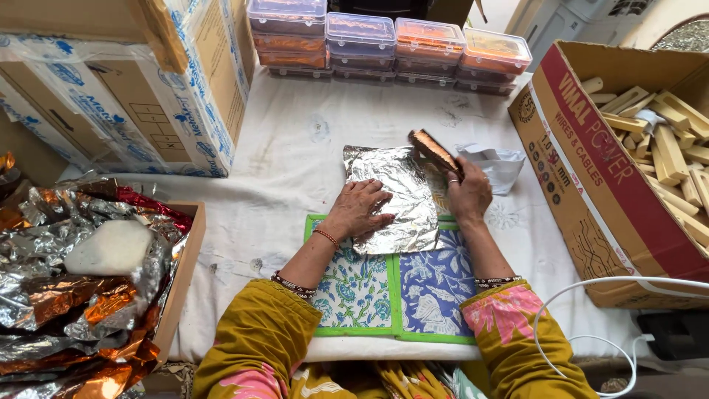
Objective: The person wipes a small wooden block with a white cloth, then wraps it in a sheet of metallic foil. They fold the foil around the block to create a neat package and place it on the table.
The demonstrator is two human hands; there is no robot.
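Now one foil sheet [395,198] under left hand [360,209], right hand [468,196] gripping one bar [435,151]

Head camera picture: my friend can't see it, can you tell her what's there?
A person's left hand presses a foil sheet flat on a flowered mat, while the right hand holds a brown bar. Boxes surround the white table.

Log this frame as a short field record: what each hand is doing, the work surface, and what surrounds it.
left hand: left hand pressed flat on a silver foil sheet
right hand: right hand holds a brown bar tilted above the foil
surface: floral mat with green border on a white cloth
left side: tray of crumpled foil wrappers
right side: cardboard box of pale wooden blocks
back: stacked lidded plastic containers
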